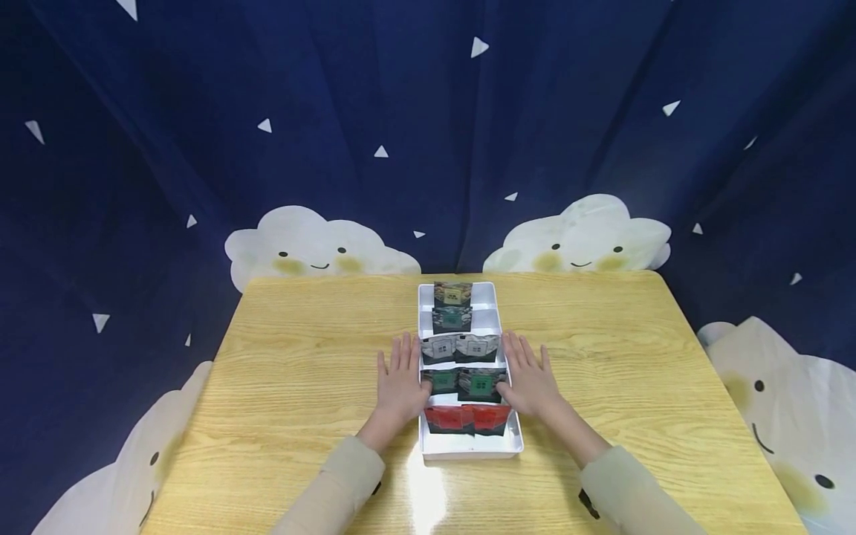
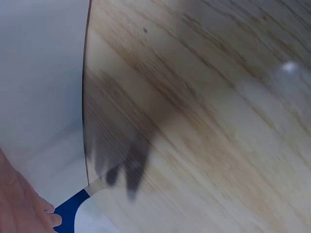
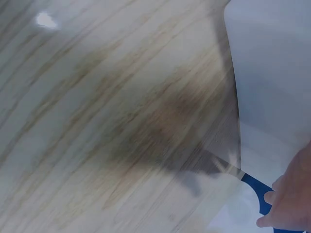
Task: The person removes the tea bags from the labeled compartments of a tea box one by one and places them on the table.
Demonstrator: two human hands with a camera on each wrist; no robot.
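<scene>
A long white tray (image 1: 468,443) stands on the table, divided into rows of small flat packets. Two red packets (image 1: 449,420) fill its nearest row, with two green-labelled packets (image 1: 481,385) and two grey packets (image 1: 476,348) behind. Farther back sit a single green-labelled packet (image 1: 452,319) and a yellow-labelled packet (image 1: 452,295). My left hand (image 1: 403,386) lies along the tray's left side, fingers straight and thumb over the rim. Opposite it, my right hand (image 1: 533,382) has straight fingers along the right side, thumb at a green-labelled packet. Both wrist views show the tray's outer wall (image 2: 39,73) beside the fingers.
The wooden table (image 1: 314,349) extends to both sides of the tray. Beyond its back edge hangs a dark blue curtain (image 1: 428,89) with white triangles and smiling clouds. Light glares off the tabletop in front of the tray.
</scene>
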